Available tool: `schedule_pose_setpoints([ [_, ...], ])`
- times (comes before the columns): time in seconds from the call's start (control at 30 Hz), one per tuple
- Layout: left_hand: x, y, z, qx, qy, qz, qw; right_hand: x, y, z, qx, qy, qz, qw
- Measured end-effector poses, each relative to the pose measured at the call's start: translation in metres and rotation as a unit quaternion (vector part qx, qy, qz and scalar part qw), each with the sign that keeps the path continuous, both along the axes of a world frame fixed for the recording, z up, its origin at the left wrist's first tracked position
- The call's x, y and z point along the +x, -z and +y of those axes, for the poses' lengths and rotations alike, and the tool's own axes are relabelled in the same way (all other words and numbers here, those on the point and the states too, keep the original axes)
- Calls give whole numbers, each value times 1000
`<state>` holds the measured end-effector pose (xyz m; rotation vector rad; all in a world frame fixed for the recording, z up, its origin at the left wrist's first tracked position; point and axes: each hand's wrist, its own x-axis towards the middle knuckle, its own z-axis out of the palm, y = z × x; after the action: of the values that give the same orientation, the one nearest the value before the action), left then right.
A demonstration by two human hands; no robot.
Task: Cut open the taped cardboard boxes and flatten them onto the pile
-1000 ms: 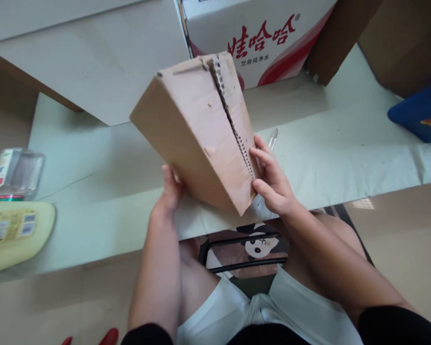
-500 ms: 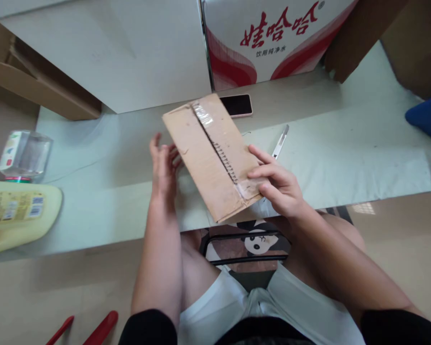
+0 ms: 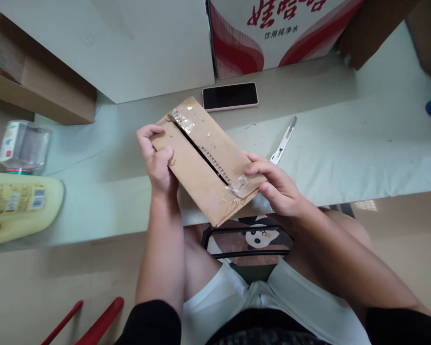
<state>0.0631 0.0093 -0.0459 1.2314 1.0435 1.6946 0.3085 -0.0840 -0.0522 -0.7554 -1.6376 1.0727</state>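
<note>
A small brown cardboard box [image 3: 197,167] lies at the table's near edge, its taped top seam slit open lengthwise. My left hand [image 3: 156,158] grips its far left end, thumb on top and fingers curled round the edge. My right hand [image 3: 276,184] holds the near right end, fingers pressed on the crumpled clear tape there. A utility knife [image 3: 283,141] lies on the pale green table [image 3: 345,153] just right of the box, untouched.
A black phone [image 3: 230,96] lies behind the box. A red-and-white printed carton [image 3: 273,33] and a white panel [image 3: 129,43] stand at the back. A yellow bottle [image 3: 17,206] and a clear container [image 3: 21,146] sit at left. Red handles [image 3: 93,326] show near the floor.
The box came down from a tilted, raised hold to lying flat and turned. My left hand, briefly open beside it, has closed on its left end. The view shifted, revealing the phone.
</note>
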Motion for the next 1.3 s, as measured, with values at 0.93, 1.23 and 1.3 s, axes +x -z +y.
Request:
schedule_pose_setpoints([
  [0.93,2,-4,-2,4,-31,58,998,30,-2,15,-205,276,-521,781],
  [1.23,4,-3,-3,-19,-31,54,998,24,-6,8,-185,305,-472,806],
  [1.3,3,-1,-2,-18,-31,58,998,23,-8,3,-172,338,-439,814],
])
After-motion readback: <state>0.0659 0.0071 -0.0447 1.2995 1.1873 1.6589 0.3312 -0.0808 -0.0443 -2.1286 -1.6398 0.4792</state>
